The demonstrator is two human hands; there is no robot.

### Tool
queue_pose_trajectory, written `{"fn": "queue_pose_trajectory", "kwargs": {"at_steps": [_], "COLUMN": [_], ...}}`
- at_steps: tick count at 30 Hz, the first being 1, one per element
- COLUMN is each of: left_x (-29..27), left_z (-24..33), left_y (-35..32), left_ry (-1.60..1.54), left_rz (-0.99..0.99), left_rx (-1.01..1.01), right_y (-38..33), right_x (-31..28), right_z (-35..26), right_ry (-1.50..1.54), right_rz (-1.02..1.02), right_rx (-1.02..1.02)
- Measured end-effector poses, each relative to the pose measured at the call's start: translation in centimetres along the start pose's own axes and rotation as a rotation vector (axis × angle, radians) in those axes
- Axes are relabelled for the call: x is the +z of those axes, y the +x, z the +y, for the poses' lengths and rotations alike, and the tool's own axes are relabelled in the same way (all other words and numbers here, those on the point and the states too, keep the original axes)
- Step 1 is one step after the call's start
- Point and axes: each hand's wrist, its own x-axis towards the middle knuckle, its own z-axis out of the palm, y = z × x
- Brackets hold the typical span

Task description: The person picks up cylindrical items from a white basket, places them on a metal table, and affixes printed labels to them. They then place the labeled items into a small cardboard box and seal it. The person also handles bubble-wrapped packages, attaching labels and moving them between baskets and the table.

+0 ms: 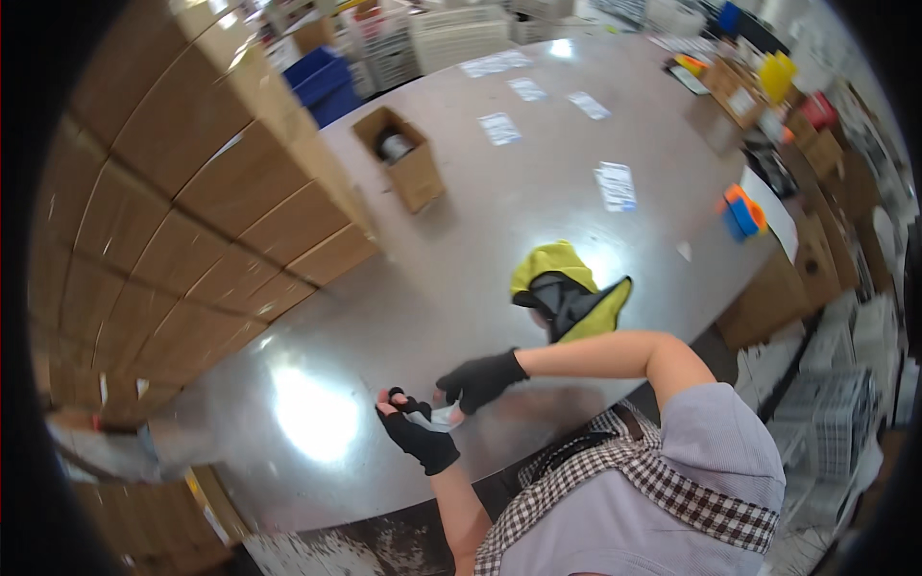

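Both my hands wear black gloves with bare fingertips and meet low over the grey metal table (461, 259), near its front edge. My left hand (419, 437) is palm up, fingers curled, with a small whitish, shiny piece (443, 416) lying along it. It looks like film or a small bag, but its exact kind is too small to make out. From the right, my right hand (483, 382) pinches the far end of this piece with its fingertips. Beyond my right forearm lies a yellow-green and black cloth item (567, 288), crumpled, partly covered by the arm.
A wall of stacked cartons (221, 202) lines the left. An open cardboard box (413, 173) with a dark item inside stands beyond. Several paper sheets (616, 186) lie on the far table. A blue and orange tape dispenser (742, 213) sits at the right edge.
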Motion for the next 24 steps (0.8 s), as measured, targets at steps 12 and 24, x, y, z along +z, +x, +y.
{"fn": "queue_pose_trajectory", "kwargs": {"at_steps": [12,24], "left_x": [12.6,18.8], "left_z": [-12.5,-25.5], "left_y": [-10.1,-19.9], "left_ry": [0.707,0.613], "left_rz": [-0.655,-0.126], "left_rx": [0.023,-0.184], "right_y": [-21.5,-27.3], "right_x": [-7.3,-39.3], "right_z": [5.1,19.0], "right_ry": [0.368,-1.361], "right_rz": [0.496,0.071], "right_rx": [-0.215,0.093]}}
